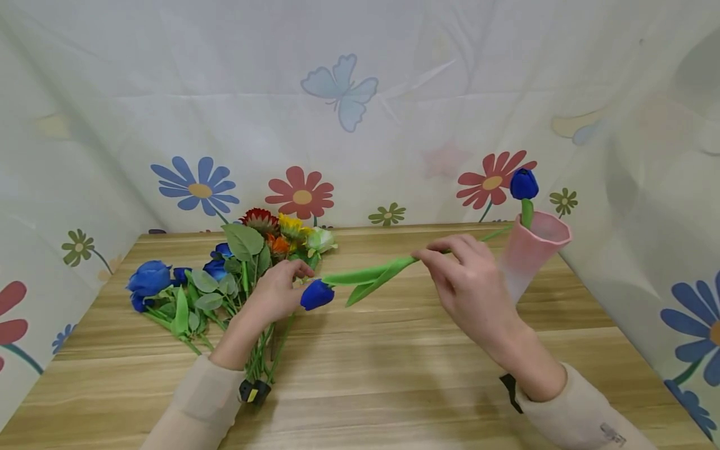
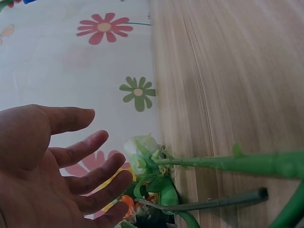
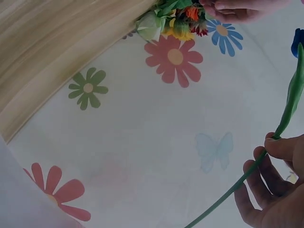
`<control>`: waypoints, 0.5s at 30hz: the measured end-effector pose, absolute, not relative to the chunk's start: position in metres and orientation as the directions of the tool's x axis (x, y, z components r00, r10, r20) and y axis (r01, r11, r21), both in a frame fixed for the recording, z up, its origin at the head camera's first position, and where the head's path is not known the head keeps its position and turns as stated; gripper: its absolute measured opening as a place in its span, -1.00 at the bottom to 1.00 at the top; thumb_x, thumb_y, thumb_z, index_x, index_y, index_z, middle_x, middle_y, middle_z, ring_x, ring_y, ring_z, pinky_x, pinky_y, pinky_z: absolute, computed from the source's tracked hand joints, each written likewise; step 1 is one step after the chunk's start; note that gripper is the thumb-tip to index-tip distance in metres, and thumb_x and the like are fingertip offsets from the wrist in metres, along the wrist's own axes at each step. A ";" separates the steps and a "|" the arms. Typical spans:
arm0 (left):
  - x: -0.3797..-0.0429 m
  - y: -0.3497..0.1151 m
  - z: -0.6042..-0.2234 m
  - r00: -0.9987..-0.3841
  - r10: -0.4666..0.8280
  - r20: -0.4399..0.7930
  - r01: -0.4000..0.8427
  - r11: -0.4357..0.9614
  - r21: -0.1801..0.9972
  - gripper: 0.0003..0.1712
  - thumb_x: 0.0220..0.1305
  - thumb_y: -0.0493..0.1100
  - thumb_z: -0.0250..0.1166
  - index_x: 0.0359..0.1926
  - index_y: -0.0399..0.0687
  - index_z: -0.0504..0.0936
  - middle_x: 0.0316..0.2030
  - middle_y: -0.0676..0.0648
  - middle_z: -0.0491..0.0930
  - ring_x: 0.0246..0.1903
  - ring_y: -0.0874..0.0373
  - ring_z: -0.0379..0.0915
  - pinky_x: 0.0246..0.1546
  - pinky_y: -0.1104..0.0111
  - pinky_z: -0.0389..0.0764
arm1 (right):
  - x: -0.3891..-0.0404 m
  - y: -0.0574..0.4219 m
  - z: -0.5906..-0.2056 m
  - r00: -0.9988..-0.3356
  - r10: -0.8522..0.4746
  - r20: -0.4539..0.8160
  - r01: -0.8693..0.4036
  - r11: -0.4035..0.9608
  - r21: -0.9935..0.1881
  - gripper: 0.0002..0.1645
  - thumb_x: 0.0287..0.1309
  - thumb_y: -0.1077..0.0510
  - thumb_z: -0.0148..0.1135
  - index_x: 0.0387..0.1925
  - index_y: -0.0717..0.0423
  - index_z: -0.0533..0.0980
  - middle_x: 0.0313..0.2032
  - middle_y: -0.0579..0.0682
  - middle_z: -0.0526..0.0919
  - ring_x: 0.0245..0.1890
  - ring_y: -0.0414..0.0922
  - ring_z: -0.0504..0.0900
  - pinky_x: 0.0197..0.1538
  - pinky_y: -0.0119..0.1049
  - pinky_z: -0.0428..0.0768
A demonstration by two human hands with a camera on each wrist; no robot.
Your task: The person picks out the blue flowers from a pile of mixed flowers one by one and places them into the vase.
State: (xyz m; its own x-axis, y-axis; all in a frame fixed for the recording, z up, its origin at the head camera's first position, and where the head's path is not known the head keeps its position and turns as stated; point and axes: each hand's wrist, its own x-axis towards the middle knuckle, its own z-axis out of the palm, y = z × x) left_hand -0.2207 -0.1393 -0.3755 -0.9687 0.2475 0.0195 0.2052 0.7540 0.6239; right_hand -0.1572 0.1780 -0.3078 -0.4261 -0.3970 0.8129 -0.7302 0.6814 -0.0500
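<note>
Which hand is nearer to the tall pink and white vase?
Right: the right hand is just left of the vase; the left hand is farther left, beside the multicoloured flowers.

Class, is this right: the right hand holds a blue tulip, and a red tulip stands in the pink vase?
Not quite: the tulip in the pink vase is blue, not red, as the head view shows. The right hand does hold a blue tulip.

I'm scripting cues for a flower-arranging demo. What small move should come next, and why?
Probably the right hand should tilt its pinched blue tulip upright above the pink vase: the tulip is held sideways, its bloom pointing away from the vase, where a second blue tulip stands.
</note>
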 end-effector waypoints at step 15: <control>-0.218 -0.138 -0.376 -0.966 0.253 0.050 0.227 0.745 0.627 -0.70 0.47 -0.03 0.30 0.02 -0.14 0.66 0.07 -0.23 0.59 0.00 -0.18 0.53 -0.05 0.00 0.58 | -0.163 0.198 -0.296 -0.436 -0.292 0.851 -0.684 0.722 -0.103 -0.69 0.08 0.46 0.46 -0.11 0.22 0.74 -0.22 0.17 0.71 -0.21 0.15 0.63 -0.16 0.01 0.55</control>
